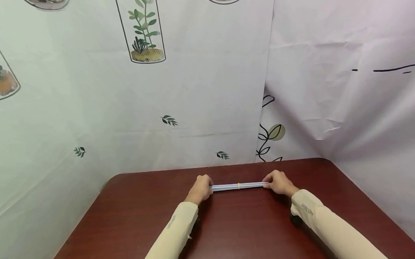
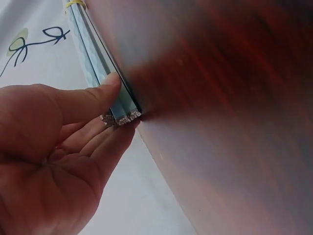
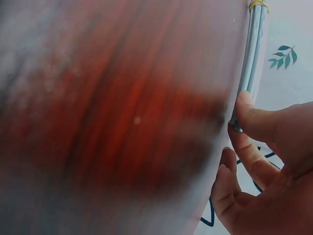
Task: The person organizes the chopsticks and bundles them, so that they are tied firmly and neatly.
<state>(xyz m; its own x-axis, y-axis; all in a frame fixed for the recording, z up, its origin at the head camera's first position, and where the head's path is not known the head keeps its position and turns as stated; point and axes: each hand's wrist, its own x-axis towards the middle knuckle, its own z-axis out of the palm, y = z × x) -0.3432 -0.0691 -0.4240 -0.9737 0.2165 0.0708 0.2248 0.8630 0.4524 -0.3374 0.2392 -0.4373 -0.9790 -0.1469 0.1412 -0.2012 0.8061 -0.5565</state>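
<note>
A bundle of thin pale-blue sticks (image 1: 225, 187) lies crosswise over the far part of the table, with a yellow rubber band (image 1: 238, 186) round its middle. At its left end my left hand (image 1: 201, 188) pinches the sticks between thumb and fingers. In the left wrist view the silvery, rough-looking ends of the sticks (image 2: 122, 100) poke out just past the thumb (image 2: 105, 93). My right hand (image 1: 280, 182) pinches the other end; the right wrist view has its thumb (image 3: 259, 120) on top of the sticks and the index finger beneath the tip.
The dark red-brown wooden table (image 1: 235, 230) has rounded far corners. White cloth (image 1: 205, 94) printed with plants and leaves hangs close behind it and along both sides. Both forearms, in cream sleeves (image 1: 171, 234), reach across the table from the near side.
</note>
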